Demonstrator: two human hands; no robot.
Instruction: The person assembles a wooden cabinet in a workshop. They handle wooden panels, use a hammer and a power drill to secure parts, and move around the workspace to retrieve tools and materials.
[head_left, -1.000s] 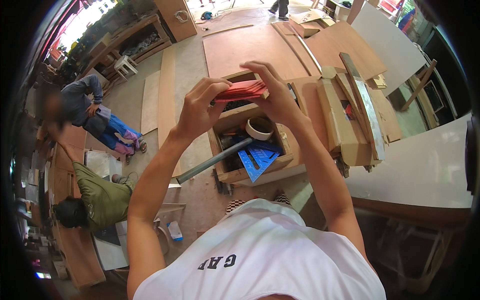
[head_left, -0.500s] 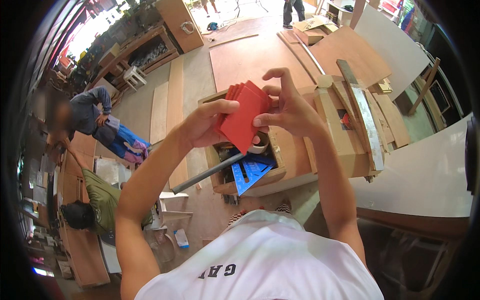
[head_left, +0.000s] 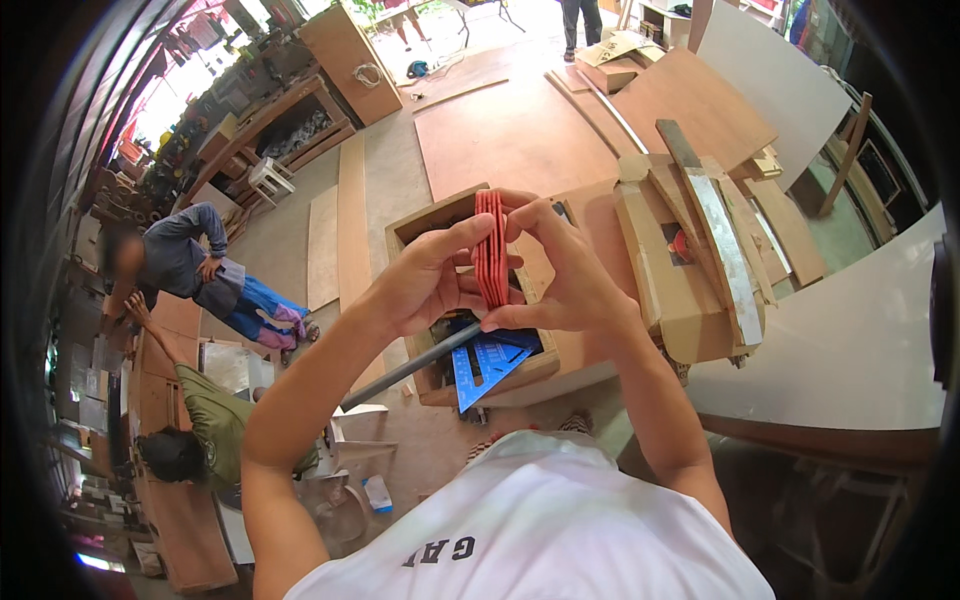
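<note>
Gripping a stack of thin red sheets [head_left: 490, 250] edge-on between them, the left hand [head_left: 425, 280] and right hand [head_left: 565, 270] are both clasped on it, fingers pressing its faces. The stack is held upright above an open wooden box [head_left: 420, 228]. Inside the box lie a blue triangular square [head_left: 487, 362] and a grey metal pipe [head_left: 400, 372] poking out toward the person. Right of the box sits a wooden jig [head_left: 680, 270].

Workshop floor [head_left: 380, 190] carrying broad plywood sheets [head_left: 510, 130] far, long plank [head_left: 350, 220] left, open wooden toolbox [head_left: 440, 225] near, white stool [head_left: 268, 178] far left
</note>
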